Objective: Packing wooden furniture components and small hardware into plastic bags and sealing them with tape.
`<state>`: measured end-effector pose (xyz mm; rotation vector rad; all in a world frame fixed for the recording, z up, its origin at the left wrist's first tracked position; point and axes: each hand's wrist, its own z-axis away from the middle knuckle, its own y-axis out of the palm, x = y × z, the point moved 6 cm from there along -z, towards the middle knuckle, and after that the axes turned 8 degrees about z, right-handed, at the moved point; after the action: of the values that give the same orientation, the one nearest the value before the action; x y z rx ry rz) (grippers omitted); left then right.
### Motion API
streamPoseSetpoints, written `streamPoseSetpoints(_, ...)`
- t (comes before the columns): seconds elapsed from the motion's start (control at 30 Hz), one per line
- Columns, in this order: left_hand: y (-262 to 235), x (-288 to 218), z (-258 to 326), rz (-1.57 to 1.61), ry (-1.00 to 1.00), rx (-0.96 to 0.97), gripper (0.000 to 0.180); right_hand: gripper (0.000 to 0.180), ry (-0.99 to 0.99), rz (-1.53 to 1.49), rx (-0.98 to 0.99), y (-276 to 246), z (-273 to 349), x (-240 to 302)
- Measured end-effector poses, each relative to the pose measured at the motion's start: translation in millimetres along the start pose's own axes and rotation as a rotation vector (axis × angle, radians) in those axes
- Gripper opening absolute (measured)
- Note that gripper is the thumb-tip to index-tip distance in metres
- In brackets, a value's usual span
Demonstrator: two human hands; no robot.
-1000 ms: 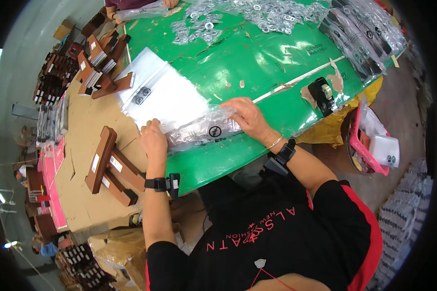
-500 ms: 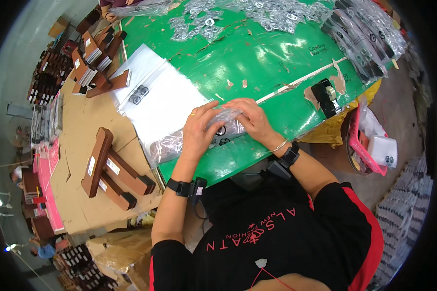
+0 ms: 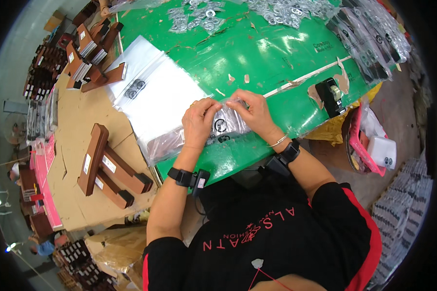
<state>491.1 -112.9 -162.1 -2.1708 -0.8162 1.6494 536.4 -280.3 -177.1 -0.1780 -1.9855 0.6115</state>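
Observation:
A clear plastic bag (image 3: 231,125) with black printed symbols lies along the near edge of the green table. My left hand (image 3: 197,124) pinches the bag's upper edge between thumb and fingers. Close beside it, my right hand (image 3: 258,116) pinches the same edge a little further right. The bag stretches left beneath my left wrist, where something brownish shows dimly through the plastic. A pile of flat clear bags (image 3: 167,94) lies just beyond my left hand.
Brown wooden pieces (image 3: 93,160) with white labels lie on cardboard (image 3: 68,194) at left, with more stacked (image 3: 85,56) behind. A black tape dispenser (image 3: 331,97) stands at right. Small bags of metal rings (image 3: 281,12) and filled bags (image 3: 361,41) lie at the far side. A pink basket (image 3: 357,140) stands below right.
My fingertips have shifted along the bag's upper edge, and more of its printed face shows between my hands. The hand at the far upper left has drawn back from the plastic there.

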Motion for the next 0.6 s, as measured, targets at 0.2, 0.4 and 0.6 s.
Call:
streamPoseSetpoints(0.2,1.3,9.8,-2.0,0.032,-0.172,0.003,0.023,0.029,0.117,-0.013,-0.007,4.4,-7.0,0.7)
streamPoseSetpoints(0.4,3.3,10.1,-4.9,-0.007,-0.297,0.068,0.026,0.030,0.169,0.055,0.030,10.9,-11.1,-4.6)
streamPoseSetpoints(0.6,6.2,13.9,-2.8,-0.109,-0.291,0.113,0.026,0.024,0.179,0.028,0.025,12.0,-10.1,-2.2)
